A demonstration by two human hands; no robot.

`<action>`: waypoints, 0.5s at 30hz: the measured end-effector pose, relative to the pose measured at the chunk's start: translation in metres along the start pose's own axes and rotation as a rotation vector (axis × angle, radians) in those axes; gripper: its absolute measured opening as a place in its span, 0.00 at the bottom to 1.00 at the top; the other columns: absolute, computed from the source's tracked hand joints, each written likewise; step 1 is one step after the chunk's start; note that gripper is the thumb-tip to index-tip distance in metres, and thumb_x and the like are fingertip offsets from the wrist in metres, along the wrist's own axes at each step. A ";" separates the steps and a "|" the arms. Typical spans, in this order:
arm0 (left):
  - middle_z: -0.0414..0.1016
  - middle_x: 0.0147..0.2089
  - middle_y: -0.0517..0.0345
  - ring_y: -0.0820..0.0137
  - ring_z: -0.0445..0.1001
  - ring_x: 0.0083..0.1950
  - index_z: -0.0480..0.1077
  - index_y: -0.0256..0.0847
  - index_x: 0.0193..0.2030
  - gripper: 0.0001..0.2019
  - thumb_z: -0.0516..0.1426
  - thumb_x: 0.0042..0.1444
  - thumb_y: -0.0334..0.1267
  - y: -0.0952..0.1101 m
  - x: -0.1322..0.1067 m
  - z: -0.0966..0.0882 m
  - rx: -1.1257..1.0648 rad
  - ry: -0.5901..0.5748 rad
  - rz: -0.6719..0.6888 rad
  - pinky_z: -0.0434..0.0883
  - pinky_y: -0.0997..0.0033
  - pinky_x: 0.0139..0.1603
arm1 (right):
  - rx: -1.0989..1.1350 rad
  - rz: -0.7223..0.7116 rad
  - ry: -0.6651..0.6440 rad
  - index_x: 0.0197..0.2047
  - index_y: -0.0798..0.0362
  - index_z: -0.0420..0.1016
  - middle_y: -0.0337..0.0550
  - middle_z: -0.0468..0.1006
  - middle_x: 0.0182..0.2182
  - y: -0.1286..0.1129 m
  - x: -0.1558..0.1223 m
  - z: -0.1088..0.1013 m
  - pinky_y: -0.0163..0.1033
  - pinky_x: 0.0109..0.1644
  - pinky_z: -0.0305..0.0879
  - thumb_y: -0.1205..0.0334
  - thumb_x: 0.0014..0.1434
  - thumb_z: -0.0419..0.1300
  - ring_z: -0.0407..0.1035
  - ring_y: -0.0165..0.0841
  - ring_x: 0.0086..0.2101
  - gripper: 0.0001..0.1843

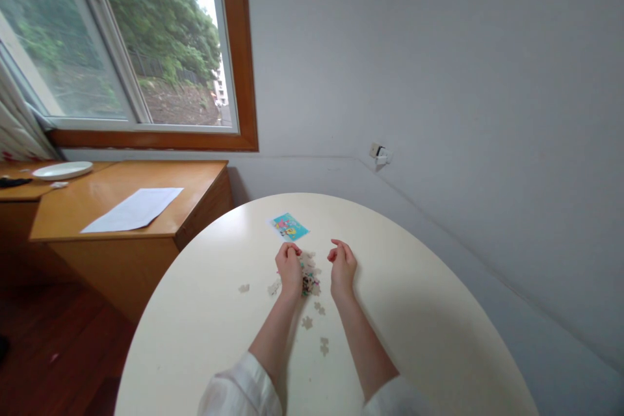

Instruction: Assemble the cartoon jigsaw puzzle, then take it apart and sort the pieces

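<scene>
On the far left, a sheet of white paper (134,211) lies on a wooden tabletop (195,175). On the round, pale tabletop (195,325), one puzzle piece (244,288) lies apart at left. A colourful picture card (290,227) lies beyond the left hand (289,268), whose grip is curled closed; I cannot tell what it holds. Just beside it is the pile of puzzle pieces (311,279), between both hands. The right hand (344,266) has its grip half curled, its content unclear.
</scene>
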State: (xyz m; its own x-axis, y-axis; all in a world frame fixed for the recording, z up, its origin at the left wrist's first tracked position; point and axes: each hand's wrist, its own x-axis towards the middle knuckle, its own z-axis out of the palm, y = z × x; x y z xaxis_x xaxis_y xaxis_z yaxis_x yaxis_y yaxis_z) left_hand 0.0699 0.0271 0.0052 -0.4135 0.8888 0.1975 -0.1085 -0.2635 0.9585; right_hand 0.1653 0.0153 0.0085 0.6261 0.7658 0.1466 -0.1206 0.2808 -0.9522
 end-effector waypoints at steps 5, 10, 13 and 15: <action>0.63 0.20 0.62 0.71 0.62 0.26 0.62 0.41 0.19 0.08 0.46 0.43 0.32 0.003 0.003 -0.002 0.000 0.001 0.010 0.59 0.73 0.30 | 0.028 -0.026 0.041 0.32 0.55 0.70 0.31 0.60 0.16 -0.004 0.006 -0.007 0.34 0.26 0.52 0.50 0.50 0.50 0.56 0.27 0.20 0.17; 0.64 0.21 0.62 0.71 0.63 0.27 0.63 0.40 0.18 0.08 0.46 0.43 0.32 0.008 0.006 -0.002 -0.015 0.004 0.020 0.60 0.72 0.32 | -0.127 -0.101 0.094 0.31 0.55 0.71 0.34 0.63 0.17 0.003 0.007 -0.027 0.35 0.29 0.56 0.53 0.51 0.49 0.59 0.29 0.22 0.16; 0.65 0.21 0.61 0.71 0.64 0.28 0.63 0.40 0.19 0.08 0.46 0.43 0.33 0.015 0.007 -0.001 -0.031 0.003 0.027 0.61 0.72 0.33 | -0.290 -0.198 0.110 0.33 0.55 0.72 0.41 0.72 0.25 0.011 0.009 -0.046 0.38 0.37 0.60 0.52 0.52 0.48 0.66 0.33 0.30 0.18; 0.65 0.21 0.62 0.71 0.65 0.29 0.63 0.40 0.19 0.08 0.46 0.43 0.33 0.023 0.008 -0.002 -0.044 0.001 0.037 0.62 0.72 0.34 | -0.370 -0.251 0.092 0.35 0.55 0.73 0.47 0.75 0.33 0.017 0.012 -0.059 0.42 0.43 0.61 0.52 0.53 0.47 0.67 0.36 0.36 0.20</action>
State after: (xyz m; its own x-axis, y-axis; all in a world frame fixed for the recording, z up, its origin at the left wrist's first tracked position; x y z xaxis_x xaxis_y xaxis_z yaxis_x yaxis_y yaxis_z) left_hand 0.0621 0.0269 0.0282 -0.4183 0.8781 0.2321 -0.1330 -0.3119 0.9407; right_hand 0.2163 -0.0051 -0.0218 0.6684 0.6413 0.3769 0.3165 0.2134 -0.9243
